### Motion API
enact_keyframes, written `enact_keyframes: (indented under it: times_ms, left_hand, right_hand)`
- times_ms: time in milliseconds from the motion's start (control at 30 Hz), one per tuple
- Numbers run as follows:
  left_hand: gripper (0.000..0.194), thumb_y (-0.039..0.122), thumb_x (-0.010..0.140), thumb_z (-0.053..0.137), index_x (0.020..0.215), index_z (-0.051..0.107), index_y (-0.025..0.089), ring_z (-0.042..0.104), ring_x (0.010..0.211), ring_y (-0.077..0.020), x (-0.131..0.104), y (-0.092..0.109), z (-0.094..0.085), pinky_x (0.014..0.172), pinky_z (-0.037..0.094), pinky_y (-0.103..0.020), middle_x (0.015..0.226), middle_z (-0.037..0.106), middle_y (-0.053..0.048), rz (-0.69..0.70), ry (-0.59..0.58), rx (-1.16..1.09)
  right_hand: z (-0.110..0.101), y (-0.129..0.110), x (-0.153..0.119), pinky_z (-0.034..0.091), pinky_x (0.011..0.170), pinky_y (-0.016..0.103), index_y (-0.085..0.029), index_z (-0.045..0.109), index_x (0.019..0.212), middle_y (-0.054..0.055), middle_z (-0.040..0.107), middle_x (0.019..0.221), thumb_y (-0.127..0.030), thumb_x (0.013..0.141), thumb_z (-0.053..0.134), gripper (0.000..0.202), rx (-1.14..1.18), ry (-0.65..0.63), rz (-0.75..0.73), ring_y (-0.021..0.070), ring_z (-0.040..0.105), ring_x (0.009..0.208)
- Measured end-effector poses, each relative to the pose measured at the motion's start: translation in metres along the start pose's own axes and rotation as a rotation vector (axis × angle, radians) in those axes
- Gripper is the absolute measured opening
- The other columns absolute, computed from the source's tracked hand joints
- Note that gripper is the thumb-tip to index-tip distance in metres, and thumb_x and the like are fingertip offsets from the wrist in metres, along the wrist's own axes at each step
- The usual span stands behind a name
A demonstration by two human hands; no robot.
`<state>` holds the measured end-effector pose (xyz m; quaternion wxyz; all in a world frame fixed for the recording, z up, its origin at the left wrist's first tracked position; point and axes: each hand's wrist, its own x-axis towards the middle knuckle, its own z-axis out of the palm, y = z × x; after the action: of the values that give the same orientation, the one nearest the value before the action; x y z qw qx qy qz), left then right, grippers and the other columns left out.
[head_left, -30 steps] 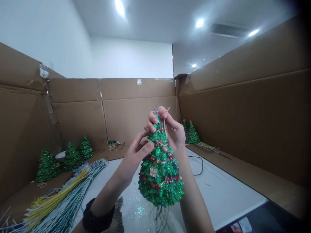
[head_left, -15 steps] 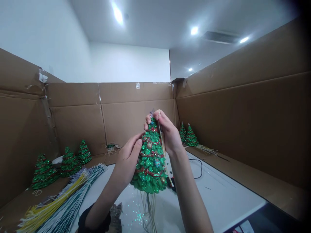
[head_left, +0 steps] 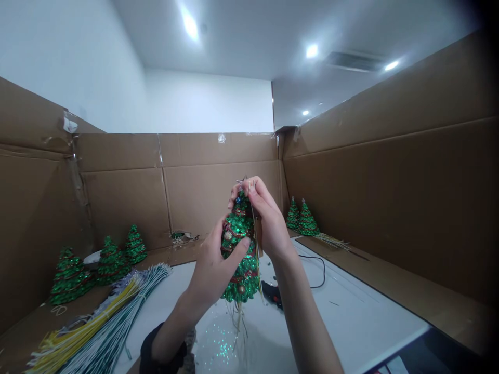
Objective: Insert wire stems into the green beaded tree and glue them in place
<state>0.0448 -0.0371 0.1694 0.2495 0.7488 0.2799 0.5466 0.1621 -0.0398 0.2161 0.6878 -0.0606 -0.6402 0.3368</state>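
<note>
A glittery green Christmas tree ornament (head_left: pixel 245 270), with red garlands and small baubles, is held up over the white table. My left hand (head_left: pixel 218 259) wraps round its left side, the thumb lying across its front. At the top, my right hand (head_left: pixel 268 213) pinches near the star (head_left: pixel 242 182); a thin pale strand (head_left: pixel 256 249) runs down from those fingers along the tree's right edge. Several thin wires (head_left: pixel 238 317) hang below the tree. Its back and the fingers behind it are hidden.
Bundles of yellow (head_left: pixel 89 327) and green-white wires (head_left: pixel 128 306) lie at left, near several similar trees (head_left: pixel 111 259). Two more trees (head_left: pixel 306 218) stand at right. A dark tool with a cord (head_left: pixel 273 294) rests behind my right forearm. Cardboard walls (head_left: pixel 218 197) surround the white table (head_left: pixel 351 311).
The tree has turned and now shows narrower, shifted slightly left. My left thumb has moved from its left edge across its front. My right hand stays at the top.
</note>
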Motion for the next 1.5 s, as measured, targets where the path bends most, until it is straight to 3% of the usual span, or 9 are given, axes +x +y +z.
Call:
enact_keyframes:
  times_ms: [300, 567, 733, 900, 1100, 1200, 1367, 1500]
  left_hand:
    - [0.051, 0.028, 0.075, 0.064, 0.124, 0.052, 0.025, 0.054, 0.108, -0.0248, -0.003, -0.001, 0.003, 0.097, 0.038, -0.038, 0.117, 0.061, -0.006, 0.068, 0.080, -0.049]
    - [0.058, 0.024, 0.073, 0.065, 0.128, 0.047, 0.028, 0.045, 0.122, -0.0244, -0.005, 0.000, 0.005, 0.104, 0.033, -0.038, 0.130, 0.053, -0.004, 0.169, 0.134, 0.020]
    - [0.057, 0.022, 0.070, 0.068, 0.123, 0.051, 0.027, 0.048, 0.118, -0.0260, -0.003, -0.002, 0.003, 0.102, 0.035, -0.039, 0.124, 0.056, -0.006, 0.214, 0.182, 0.021]
    - [0.055, 0.023, 0.065, 0.070, 0.118, 0.055, 0.027, 0.052, 0.110, -0.0274, 0.003, 0.003, -0.010, 0.101, 0.036, -0.042, 0.116, 0.060, -0.005, 0.270, 0.194, 0.140]
    - [0.054, 0.027, 0.066, 0.070, 0.117, 0.054, 0.027, 0.049, 0.112, -0.0286, 0.011, 0.003, -0.030, 0.102, 0.033, -0.041, 0.116, 0.059, -0.005, 0.353, 0.224, 0.343]
    - [0.056, 0.028, 0.069, 0.069, 0.122, 0.050, 0.027, 0.050, 0.110, -0.0266, 0.011, 0.001, -0.033, 0.100, 0.035, -0.039, 0.118, 0.057, -0.004, 0.355, 0.225, 0.342]
    - [0.060, 0.029, 0.069, 0.070, 0.125, 0.047, 0.029, 0.050, 0.112, -0.0258, 0.008, -0.004, -0.033, 0.101, 0.035, -0.037, 0.122, 0.055, -0.004, 0.371, 0.231, 0.303]
    - [0.061, 0.028, 0.065, 0.073, 0.121, 0.050, 0.028, 0.051, 0.110, -0.0258, 0.007, -0.004, -0.034, 0.100, 0.036, -0.036, 0.119, 0.057, -0.003, 0.448, 0.259, 0.306]
  right_hand:
    - [-0.001, -0.003, -0.003, 0.045, 0.069, 0.029, -0.024, 0.039, 0.078, 0.002, 0.052, 0.085, -0.039, 0.088, 0.045, 0.019, 0.006, -0.041, -0.035, 0.0151, 0.051, 0.078]
    - [-0.001, -0.005, -0.005, 0.045, 0.071, 0.032, -0.024, 0.040, 0.078, 0.002, 0.050, 0.083, -0.041, 0.087, 0.046, 0.020, -0.004, -0.078, -0.111, 0.0164, 0.051, 0.080]
    - [-0.001, -0.003, -0.006, 0.045, 0.074, 0.036, -0.024, 0.039, 0.077, 0.003, 0.051, 0.085, -0.044, 0.086, 0.046, 0.023, -0.027, -0.065, -0.132, 0.0185, 0.051, 0.084]
    - [0.001, -0.008, -0.005, 0.044, 0.082, 0.039, -0.025, 0.042, 0.077, 0.005, 0.052, 0.102, -0.044, 0.085, 0.046, 0.021, -0.126, 0.099, -0.243, 0.0203, 0.050, 0.098]
    - [-0.005, -0.027, -0.011, 0.039, 0.094, 0.038, -0.027, 0.044, 0.080, 0.000, 0.050, 0.110, -0.023, 0.088, 0.038, 0.011, -0.087, 0.314, -0.492, 0.0155, 0.048, 0.106]
    - [-0.006, -0.034, -0.015, 0.042, 0.089, 0.038, -0.029, 0.042, 0.081, -0.001, 0.051, 0.105, -0.024, 0.089, 0.036, 0.011, -0.179, 0.418, -0.521, 0.0167, 0.051, 0.099]
    - [-0.002, -0.037, -0.019, 0.046, 0.070, 0.034, -0.029, 0.038, 0.080, 0.000, 0.049, 0.088, -0.027, 0.091, 0.034, 0.012, -0.217, 0.501, -0.528, 0.0159, 0.052, 0.071]
    - [-0.004, -0.034, -0.016, 0.032, 0.044, 0.024, -0.028, 0.038, 0.081, -0.002, 0.045, 0.073, -0.029, 0.093, 0.036, 0.013, -0.108, 0.491, -0.512, 0.0102, 0.039, 0.048]
